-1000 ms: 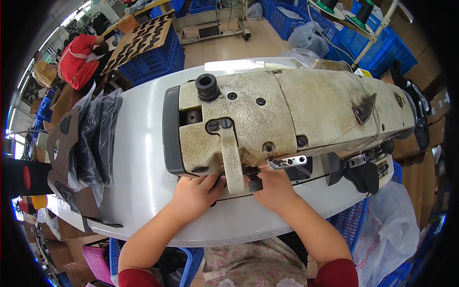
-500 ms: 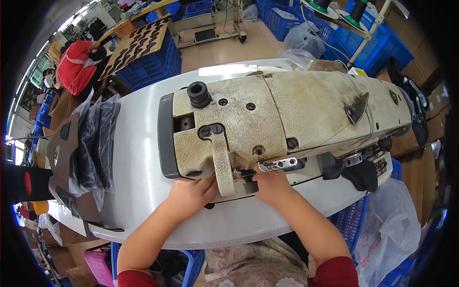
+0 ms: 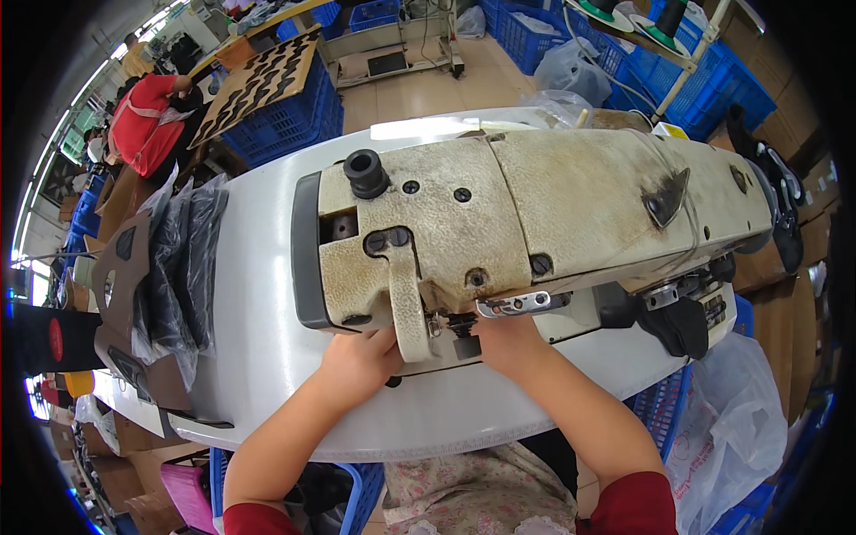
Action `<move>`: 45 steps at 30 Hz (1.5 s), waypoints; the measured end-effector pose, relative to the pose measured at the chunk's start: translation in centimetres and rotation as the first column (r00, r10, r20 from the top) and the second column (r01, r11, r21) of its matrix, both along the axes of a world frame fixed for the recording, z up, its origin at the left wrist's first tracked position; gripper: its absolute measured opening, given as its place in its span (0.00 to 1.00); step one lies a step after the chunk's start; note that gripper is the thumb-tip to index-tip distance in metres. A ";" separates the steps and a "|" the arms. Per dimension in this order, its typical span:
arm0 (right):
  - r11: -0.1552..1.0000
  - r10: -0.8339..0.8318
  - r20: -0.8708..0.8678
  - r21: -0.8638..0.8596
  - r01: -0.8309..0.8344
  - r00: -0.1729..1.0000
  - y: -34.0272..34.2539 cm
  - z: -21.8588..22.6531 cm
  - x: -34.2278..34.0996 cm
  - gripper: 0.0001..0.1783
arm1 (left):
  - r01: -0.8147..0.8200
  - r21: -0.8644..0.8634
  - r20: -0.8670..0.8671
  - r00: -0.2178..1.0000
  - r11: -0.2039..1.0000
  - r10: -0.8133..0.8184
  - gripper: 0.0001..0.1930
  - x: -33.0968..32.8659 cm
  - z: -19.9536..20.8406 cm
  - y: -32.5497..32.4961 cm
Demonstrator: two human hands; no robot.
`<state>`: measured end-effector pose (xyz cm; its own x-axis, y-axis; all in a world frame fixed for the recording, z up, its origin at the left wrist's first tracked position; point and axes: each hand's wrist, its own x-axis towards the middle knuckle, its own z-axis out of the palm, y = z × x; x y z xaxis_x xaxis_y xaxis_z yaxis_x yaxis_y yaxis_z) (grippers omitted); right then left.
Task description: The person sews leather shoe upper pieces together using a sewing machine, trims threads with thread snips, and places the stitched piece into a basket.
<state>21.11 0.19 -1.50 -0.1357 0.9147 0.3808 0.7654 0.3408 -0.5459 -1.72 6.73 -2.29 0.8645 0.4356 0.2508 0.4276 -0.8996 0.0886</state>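
Observation:
A worn cream-coloured sewing machine (image 3: 588, 187) stretches across the white table (image 3: 254, 267), seen from above. My left hand (image 3: 361, 364) is at the front edge of its head, with the fingers tucked underneath and out of sight. On the other side of the curved lever (image 3: 408, 308) and the black tension knob (image 3: 465, 337), my right hand (image 3: 510, 346) also reaches under the machine. Its fingers are hidden by the machine body. Whatever lies beneath the needle area cannot be seen.
Brown cut pieces (image 3: 120, 294) and dark pieces in clear plastic (image 3: 187, 267) lie at the table's left end. Black thread cones (image 3: 664, 25) stand at the upper right. Blue crates (image 3: 290, 116) surround the table, and a person in red (image 3: 147, 120) works at far left.
The view has shifted slightly. Both hands keep nearly the same place under the machine head. The person at far left has moved a little.

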 end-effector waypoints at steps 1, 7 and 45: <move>1.000 -0.002 -0.031 -0.024 0.001 1.000 0.0 0.1 0.0 0.07 | -0.006 -0.025 -0.002 1.000 1.000 0.006 0.09 0.1 0.0 0.0; 0.986 -0.068 0.158 0.159 0.043 0.985 1.1 -0.9 0.2 0.07 | -0.081 -0.029 0.022 0.996 0.996 0.082 0.04 0.5 -1.3 0.5; 0.955 -0.139 0.096 0.278 0.108 0.986 2.6 -2.6 -0.2 0.08 | -0.159 -0.146 0.196 0.963 0.976 0.186 0.19 1.1 -2.6 2.3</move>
